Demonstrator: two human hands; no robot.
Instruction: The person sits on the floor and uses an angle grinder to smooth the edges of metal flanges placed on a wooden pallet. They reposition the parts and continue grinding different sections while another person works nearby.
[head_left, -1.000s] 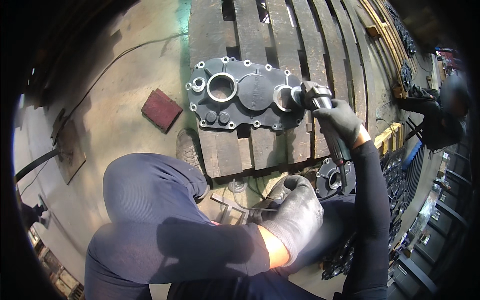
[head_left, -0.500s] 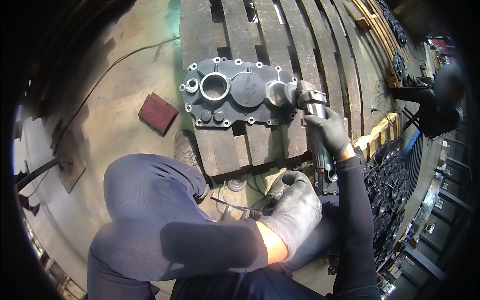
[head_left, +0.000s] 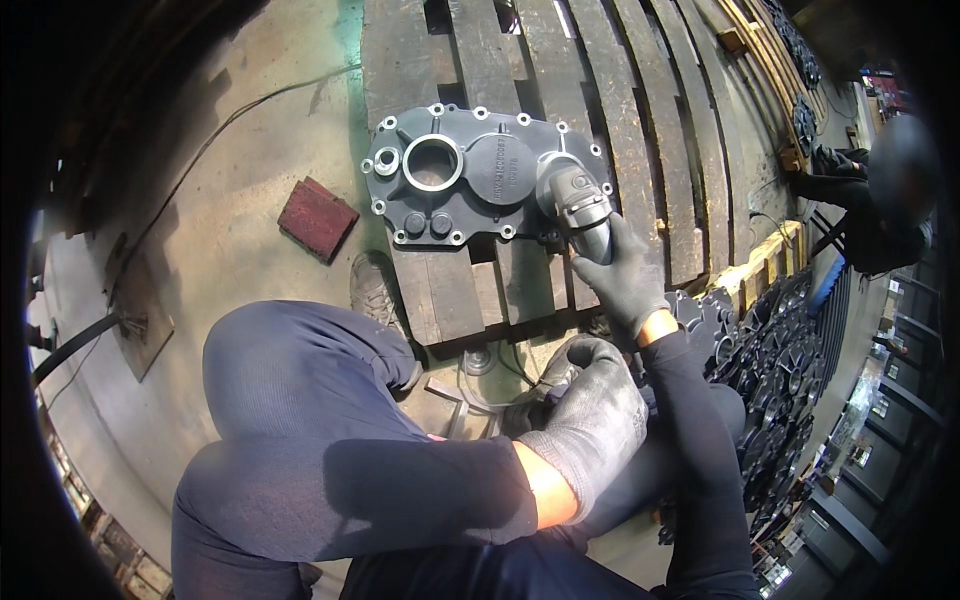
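Observation:
A dark grey metal cover casting point(head_left: 502, 172) with bolt holes round its rim lies flat on a wooden pallet point(head_left: 440, 300). My right hand point(head_left: 628, 275), in a dark glove, grips an angle grinder point(head_left: 580, 203) by its body. The grinder's head is over the ring-shaped opening at the casting's right end and hides part of it; whether it touches cannot be made out. My left hand point(head_left: 595, 415), in a worn grey glove, is closed above my lap with its fingers curled. What it holds, if anything, is hidden.
A dark red block-like pad point(head_left: 317, 220) lies on the floor left of the pallet. A thin cable point(head_left: 215, 130) runs across that floor. Many dark castings point(head_left: 775, 390) are piled at the right. Farther right, another person point(head_left: 880, 210) sits near more pallets.
My right hand has moved left with the grinder, whose head has turned and shifted from the casting's right edge onto its right opening. My left hand has hardly moved.

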